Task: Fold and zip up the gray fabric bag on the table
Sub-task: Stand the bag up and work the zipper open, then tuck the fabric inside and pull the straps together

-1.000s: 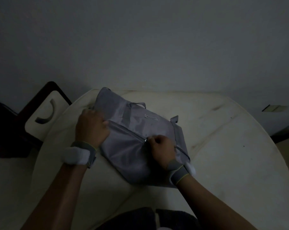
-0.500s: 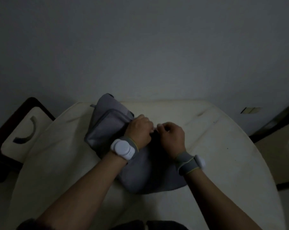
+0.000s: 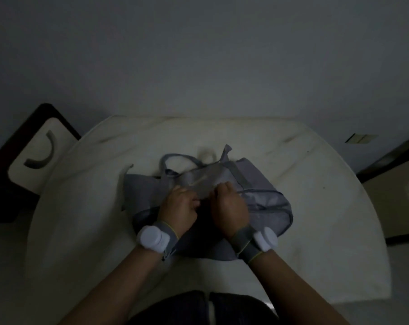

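Note:
The gray fabric bag lies spread out at the middle of the round white table, its carry handles pointing to the far side. My left hand and my right hand sit side by side on the bag's middle, both fists closed on a fold of its fabric. A zipper line runs to the right from my right hand. The near part of the bag is dark and partly hidden under my wrists. Both wrists wear gray bands with white pods.
A dark-framed chair with a pale seat stands at the table's left. Another piece of furniture stands at the right edge. A plain wall rises behind the table. My dark-clothed knees are at the bottom.
The bag has been turned and opened out, so its handles now point away. Both hands have moved together to its middle and now grip the fabric. The camera view shifted.

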Tool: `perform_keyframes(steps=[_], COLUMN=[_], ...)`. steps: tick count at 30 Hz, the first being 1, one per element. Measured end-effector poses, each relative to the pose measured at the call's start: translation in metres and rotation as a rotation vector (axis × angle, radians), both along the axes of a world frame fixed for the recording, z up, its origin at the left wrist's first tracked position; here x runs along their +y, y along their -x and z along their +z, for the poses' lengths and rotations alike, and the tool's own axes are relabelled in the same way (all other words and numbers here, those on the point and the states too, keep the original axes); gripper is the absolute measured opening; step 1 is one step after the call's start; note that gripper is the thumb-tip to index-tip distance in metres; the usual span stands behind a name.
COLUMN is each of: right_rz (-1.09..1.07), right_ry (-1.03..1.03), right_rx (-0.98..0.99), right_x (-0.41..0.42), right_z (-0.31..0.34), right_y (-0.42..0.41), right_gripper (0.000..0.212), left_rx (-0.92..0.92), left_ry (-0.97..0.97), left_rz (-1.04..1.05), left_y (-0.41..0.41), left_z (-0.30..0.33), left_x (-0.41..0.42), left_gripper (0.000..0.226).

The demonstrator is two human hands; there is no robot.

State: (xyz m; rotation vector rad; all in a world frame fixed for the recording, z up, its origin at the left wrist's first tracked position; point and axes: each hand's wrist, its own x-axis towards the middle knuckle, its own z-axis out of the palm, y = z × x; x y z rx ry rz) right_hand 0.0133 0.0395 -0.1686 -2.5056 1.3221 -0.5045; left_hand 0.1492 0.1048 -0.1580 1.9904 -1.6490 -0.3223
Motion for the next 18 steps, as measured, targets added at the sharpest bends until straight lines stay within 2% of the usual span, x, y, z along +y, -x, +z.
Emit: perform_keyframes(steps=[3,8,12,14,16,18], right_rz=[-0.119,-0.283,-0.170,-0.090,-0.054,-0.031], right_ry=[-0.017,-0.074,-0.154,-0.197,-0.163,-0.142], right_rx=[-0.012,0.009,0.083,0.150,0.219,0.258], right_x=[-0.008,-0.032,-0.036,-0.028,-0.020,-0.013], right_z=[0.008,0.006,0.003,0.002,-0.002,-0.008], right_y=[0.023,0.066,0.086,0.097,0.104,0.110], right_gripper=[0.023,0.025,0.022,0.032,0.040,0.038], left_rx=[-0.002,-0.048,-0.087,-0.113,-0.119,-0.140], left_ry=[0.005,-0.028,-0.116,-0.164,-0.174,-0.227], left_rz=[0.038,0.006,0.003,0.000,-0.107,-0.237], left_y=[-0.004,-0.006,-0.007,0.001,0.020,0.047], left_z=[-0.006,-0.012,-0.012,-0.009,-0.006,-0.005], left_x=[0.000,-0.001,-0.005,-0.014,-0.025,-0.037], left_gripper=[0.010,0.015,0.015,0.016,0.017,0.020])
